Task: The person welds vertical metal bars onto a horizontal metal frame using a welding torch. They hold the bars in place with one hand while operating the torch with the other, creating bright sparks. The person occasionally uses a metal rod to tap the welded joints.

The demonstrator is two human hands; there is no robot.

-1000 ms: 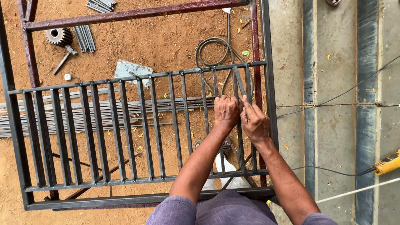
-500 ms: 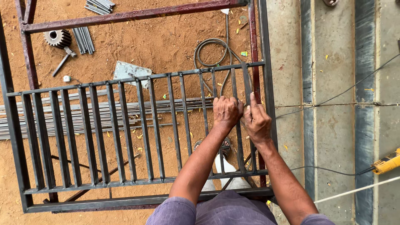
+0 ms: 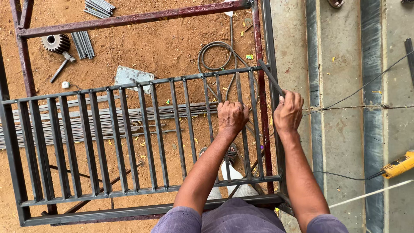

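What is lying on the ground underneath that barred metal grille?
Under the grille lie sandy ground, a bundle of steel rods, a coiled hose, a flat plate and a sandalled foot. The person's arms and body hide the rest.

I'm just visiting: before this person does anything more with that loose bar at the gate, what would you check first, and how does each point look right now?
1. Left hand holding a vertical bar of the metal grille: ok, fingers wrapped around it.
2. Right hand has a firm grip on the loose flat bar: ok, fist closed on its lower end.
3. Loose flat bar lined up with the grille's bars: not ok, it slants up to the left.
4. Feet out of the way: cannot tell, a sandalled foot shows beneath the bars.
5. Coiled cable clear of the work: not ok, it runs under the grille near the hands.
6. Yellow power tool out of the way: ok, lying on the concrete to the right.
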